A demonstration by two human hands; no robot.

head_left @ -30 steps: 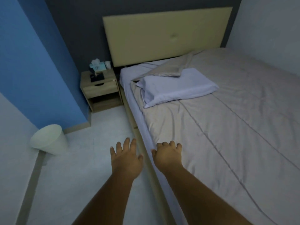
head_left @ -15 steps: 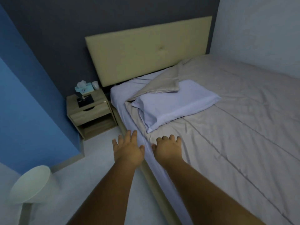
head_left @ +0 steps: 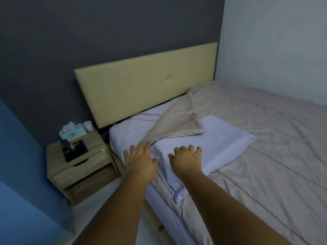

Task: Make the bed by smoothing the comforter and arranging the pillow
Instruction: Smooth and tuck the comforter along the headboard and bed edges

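Both hands have advanced from the bed's near edge to the pillow end. Nightstand (head_left: 79, 167) at far left carries a tissue box (head_left: 72, 134). Left hand (head_left: 139, 160), fingers spread and empty, reaches toward the folded-back corner of the beige comforter (head_left: 265, 156). Right hand (head_left: 185, 159), fingers loosely curled and holding nothing, is over the near end of the pale lavender pillow (head_left: 208, 145), which lies on the comforter below the headboard (head_left: 145, 87).

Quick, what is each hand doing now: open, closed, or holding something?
Left hand: open, fingers spread, holding nothing.
Right hand: open over the pillow, gripping nothing.
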